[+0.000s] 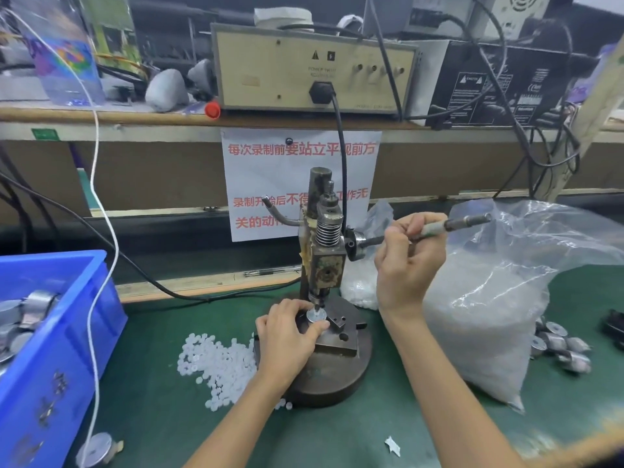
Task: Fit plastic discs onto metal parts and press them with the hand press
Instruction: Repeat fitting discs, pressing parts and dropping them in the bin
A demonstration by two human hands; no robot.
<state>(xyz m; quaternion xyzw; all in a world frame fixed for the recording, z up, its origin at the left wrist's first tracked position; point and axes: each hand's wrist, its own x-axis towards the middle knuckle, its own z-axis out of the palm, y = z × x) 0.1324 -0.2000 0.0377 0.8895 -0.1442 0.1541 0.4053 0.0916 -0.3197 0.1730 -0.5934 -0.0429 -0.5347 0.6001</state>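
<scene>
Forearms (236, 417) extended over the bench, a worker is pinching a metal part (316, 316) with the left hand (287, 336) beneath the ram of the hand press (326, 268), the right hand (408, 261) curling around the lever (467, 221), apparently readying the downward pressing pull.

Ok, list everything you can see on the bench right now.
hand press: one, dark metal, centre of green mat
metal part: one, silver, under the press
plastic discs: loose pile, white, mat left of press
bin: one, blue, far left, silver pieces inside
clear bag: one, large, right of press
loose metal parts: several, silver, right of bag
power unit: one, beige, shelf behind
left hand: holds the metal part
right hand: grips the press lever
</scene>
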